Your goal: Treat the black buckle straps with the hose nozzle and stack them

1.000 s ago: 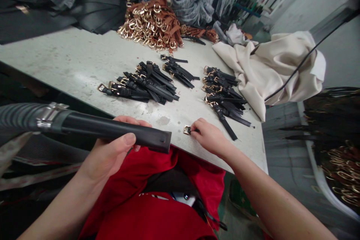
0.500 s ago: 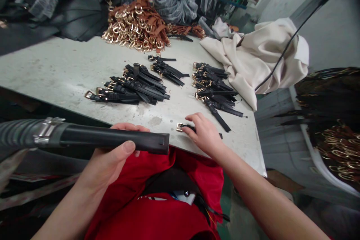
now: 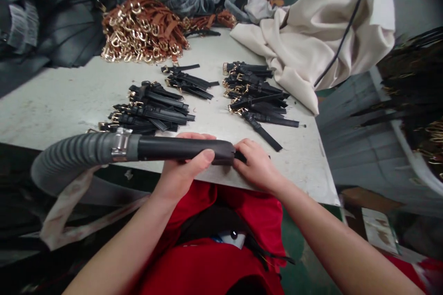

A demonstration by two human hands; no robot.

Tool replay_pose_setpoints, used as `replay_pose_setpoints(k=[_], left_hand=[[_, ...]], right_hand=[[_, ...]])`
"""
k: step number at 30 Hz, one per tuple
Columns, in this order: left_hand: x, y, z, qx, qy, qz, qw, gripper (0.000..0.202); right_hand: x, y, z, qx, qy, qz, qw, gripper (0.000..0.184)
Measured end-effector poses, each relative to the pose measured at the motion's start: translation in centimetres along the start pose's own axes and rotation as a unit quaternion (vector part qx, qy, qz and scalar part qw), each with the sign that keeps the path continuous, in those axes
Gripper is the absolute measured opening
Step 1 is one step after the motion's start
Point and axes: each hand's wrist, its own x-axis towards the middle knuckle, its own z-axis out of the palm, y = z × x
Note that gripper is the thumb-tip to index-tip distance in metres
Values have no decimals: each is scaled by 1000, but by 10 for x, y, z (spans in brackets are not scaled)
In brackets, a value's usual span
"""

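My left hand (image 3: 188, 166) is wrapped round a black nozzle (image 3: 176, 148) on the end of a grey ribbed hose (image 3: 72, 154). Its mouth meets the fingertips of my right hand (image 3: 256, 163). Those fingers are closed on a short black buckle strap (image 3: 240, 156), whose buckle end is hidden at the nozzle's mouth. Beyond the nozzle lies a pile of black buckle straps (image 3: 155, 110) with gold buckles. Another black pile (image 3: 258, 94) lies past my right hand.
Brown straps with gold rings (image 3: 145, 27) are heaped at the back of the pale table (image 3: 204, 117). Cream fabric (image 3: 294, 41) drapes over the right back, with a dark cord (image 3: 346, 37) across it. A grey bin (image 3: 353, 124) stands at the right.
My left hand has brought the nozzle rightward to the strap in my right hand. The gold buckle, earlier visible at my right fingers, is now hidden. The view has shifted.
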Motion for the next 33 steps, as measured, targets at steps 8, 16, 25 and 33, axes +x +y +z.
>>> replay_pose_setpoints(k=[8,16,25,33], left_hand=[[4,10,7,88,-15,9,996,30],[10,17,12,196,-69,20,978,29],[11,18,16,146,-30,-5,989,30],[18,19,4,74,22,2,997,29]], right_hand=[[-9,7,-9,24,4,9,1000,37],[-8,6,-7,29,22,5,999,30],[-9,11,-2,26,50,-17,998,29],[-8,12,-3,9,51,-20,998,27]])
